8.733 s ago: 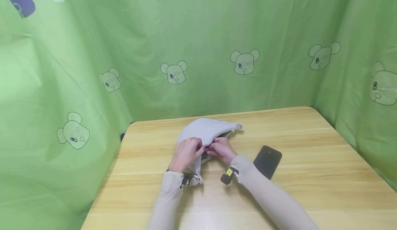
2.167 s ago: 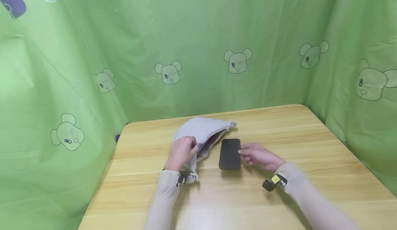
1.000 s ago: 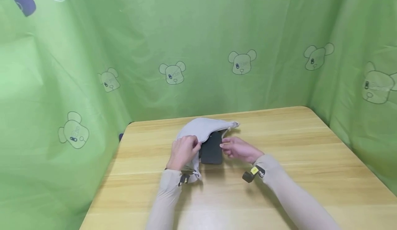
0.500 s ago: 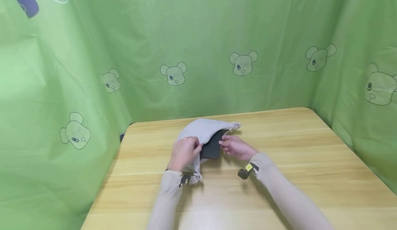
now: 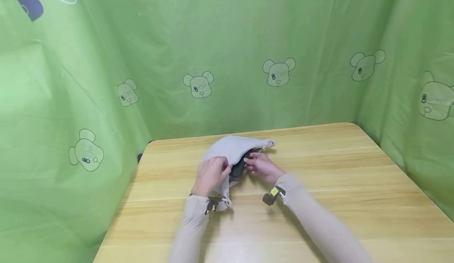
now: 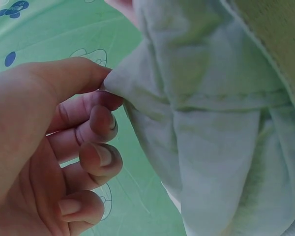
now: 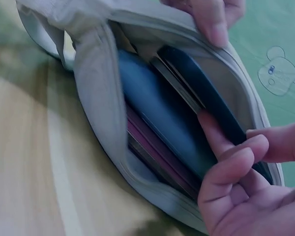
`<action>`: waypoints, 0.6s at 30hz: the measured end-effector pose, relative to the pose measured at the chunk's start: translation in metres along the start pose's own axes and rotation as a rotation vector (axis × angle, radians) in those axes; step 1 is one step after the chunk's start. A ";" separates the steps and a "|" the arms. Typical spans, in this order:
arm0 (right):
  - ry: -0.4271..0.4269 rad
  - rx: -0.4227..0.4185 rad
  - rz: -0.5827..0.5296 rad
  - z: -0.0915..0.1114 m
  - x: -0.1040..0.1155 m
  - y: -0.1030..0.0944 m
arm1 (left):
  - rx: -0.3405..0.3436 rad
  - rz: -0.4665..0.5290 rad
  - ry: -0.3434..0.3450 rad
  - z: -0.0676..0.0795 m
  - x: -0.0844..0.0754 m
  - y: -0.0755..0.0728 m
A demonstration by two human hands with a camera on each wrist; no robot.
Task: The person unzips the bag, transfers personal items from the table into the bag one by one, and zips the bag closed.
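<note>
A light grey fabric zip bag (image 5: 227,148) lies on the table with its mouth spread. My left hand (image 5: 210,175) pinches the bag's upper edge between thumb and index finger; in the left wrist view the other fingers (image 6: 101,160) curl free of the cloth. My right hand (image 7: 255,182) grips a black smartphone (image 7: 204,78) by its side, thumb on one face and fingers on the other. Much of the phone is inside the bag, under the raised edge. Beside it in the bag sit a blue flat item (image 7: 157,103) and thin maroon item (image 7: 155,147), kinds unclear.
The bag stands on a wood-grain table (image 5: 319,200). Green curtains (image 5: 234,58) with bear prints hang behind the table and along both sides. A strap loop (image 5: 226,203) hangs at the bag's near end.
The phone lay on the table at the right, was picked up by my right hand, carried left and slid into the bag's mouth. My left hand keeps its hold on the bag.
</note>
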State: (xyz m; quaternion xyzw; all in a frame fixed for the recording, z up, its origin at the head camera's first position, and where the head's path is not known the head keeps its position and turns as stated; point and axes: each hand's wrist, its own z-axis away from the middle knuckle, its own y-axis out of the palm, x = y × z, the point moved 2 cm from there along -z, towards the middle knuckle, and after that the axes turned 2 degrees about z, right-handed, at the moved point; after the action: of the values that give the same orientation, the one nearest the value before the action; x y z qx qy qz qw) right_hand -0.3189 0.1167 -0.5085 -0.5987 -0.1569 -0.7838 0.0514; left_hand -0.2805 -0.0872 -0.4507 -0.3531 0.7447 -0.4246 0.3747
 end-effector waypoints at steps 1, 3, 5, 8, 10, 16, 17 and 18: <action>-0.004 -0.005 0.000 0.000 -0.001 0.002 | -0.001 0.000 0.001 0.000 0.000 0.000; -0.008 -0.022 -0.010 -0.001 -0.003 0.006 | -0.001 0.002 0.003 0.000 0.000 0.000; -0.015 -0.039 -0.019 -0.001 -0.003 0.010 | -0.001 0.004 0.005 0.000 -0.001 0.000; -0.015 -0.052 -0.040 -0.002 -0.005 0.015 | 0.004 0.005 0.003 0.000 -0.001 0.000; -0.006 -0.057 -0.058 -0.002 -0.007 0.018 | 0.005 0.003 0.001 0.000 -0.001 0.000; 0.015 -0.043 -0.054 0.002 -0.009 0.023 | 0.006 -0.001 0.007 0.000 -0.001 0.001; 0.017 -0.043 -0.039 0.002 -0.009 0.023 | 0.006 0.000 0.007 0.000 -0.001 0.000; 0.014 -0.046 -0.027 0.003 -0.008 0.023 | 0.006 -0.001 0.007 0.000 -0.002 0.000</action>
State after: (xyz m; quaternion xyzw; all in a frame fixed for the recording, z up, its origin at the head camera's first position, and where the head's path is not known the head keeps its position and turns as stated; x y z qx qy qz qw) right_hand -0.3079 0.0946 -0.5116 -0.5920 -0.1465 -0.7920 0.0279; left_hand -0.2800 -0.0858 -0.4504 -0.3510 0.7445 -0.4283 0.3730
